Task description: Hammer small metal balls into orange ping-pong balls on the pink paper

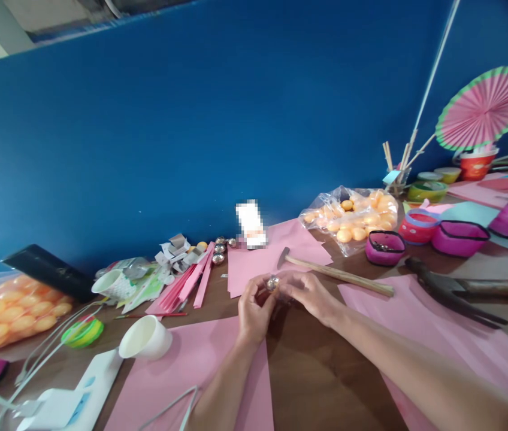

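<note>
A small shiny metallic ball is held up between my two hands, above the brown table. My left hand pinches it from the left with thumb and fingers. My right hand is closed in at its right side, its fingertips slightly blurred. Part of the ball is hidden behind the fingers. Just beyond my hands lies a small hammer with a wooden handle, resting partly on pink paper. Several similar shiny balls sit by the wall, left of that paper.
Pink sheets lie at front left beneath a white paper cup. A power strip with cables is farther left. Bags of orange balls stand on both sides. A claw hammer and purple fabric baskets are at right.
</note>
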Demonstrator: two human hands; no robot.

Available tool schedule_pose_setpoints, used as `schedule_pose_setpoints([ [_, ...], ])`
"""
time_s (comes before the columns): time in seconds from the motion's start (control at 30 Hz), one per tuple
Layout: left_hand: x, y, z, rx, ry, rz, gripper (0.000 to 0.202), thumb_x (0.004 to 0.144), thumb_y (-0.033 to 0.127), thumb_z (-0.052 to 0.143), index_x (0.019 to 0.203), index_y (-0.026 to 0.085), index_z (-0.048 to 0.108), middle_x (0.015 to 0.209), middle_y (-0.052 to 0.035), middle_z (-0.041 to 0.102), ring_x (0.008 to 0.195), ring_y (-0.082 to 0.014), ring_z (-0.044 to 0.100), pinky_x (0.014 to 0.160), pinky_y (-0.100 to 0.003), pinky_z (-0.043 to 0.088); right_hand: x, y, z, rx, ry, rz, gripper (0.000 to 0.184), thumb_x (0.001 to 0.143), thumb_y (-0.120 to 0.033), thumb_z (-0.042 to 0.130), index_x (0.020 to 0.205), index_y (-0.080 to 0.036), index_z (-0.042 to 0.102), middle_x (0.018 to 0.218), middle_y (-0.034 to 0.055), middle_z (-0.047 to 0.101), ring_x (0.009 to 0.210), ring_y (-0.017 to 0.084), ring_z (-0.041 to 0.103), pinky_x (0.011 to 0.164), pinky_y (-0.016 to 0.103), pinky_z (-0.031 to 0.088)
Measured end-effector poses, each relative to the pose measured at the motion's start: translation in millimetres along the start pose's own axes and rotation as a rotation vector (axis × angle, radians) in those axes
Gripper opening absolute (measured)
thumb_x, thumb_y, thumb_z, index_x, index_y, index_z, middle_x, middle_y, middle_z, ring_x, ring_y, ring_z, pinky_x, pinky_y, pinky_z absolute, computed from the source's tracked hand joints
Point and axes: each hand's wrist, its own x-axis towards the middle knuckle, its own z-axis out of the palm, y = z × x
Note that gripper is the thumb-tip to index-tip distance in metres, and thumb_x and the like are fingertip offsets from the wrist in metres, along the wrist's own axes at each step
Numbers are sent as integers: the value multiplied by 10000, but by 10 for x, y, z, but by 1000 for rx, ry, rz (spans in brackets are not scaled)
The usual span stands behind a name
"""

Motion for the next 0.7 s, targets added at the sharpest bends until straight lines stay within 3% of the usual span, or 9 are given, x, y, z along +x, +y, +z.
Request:
schedule_pose_setpoints([
  [0.7, 4, -12, -12, 14, -12, 25, 296, 704, 212, 617, 992, 177, 559, 1004, -77, 575, 934, -194, 575, 815, -327, 483, -4, 2, -2, 24, -33, 8, 175, 727, -326, 594, 701, -153, 589, 785, 20, 593, 685, 127, 520, 647, 252, 407],
])
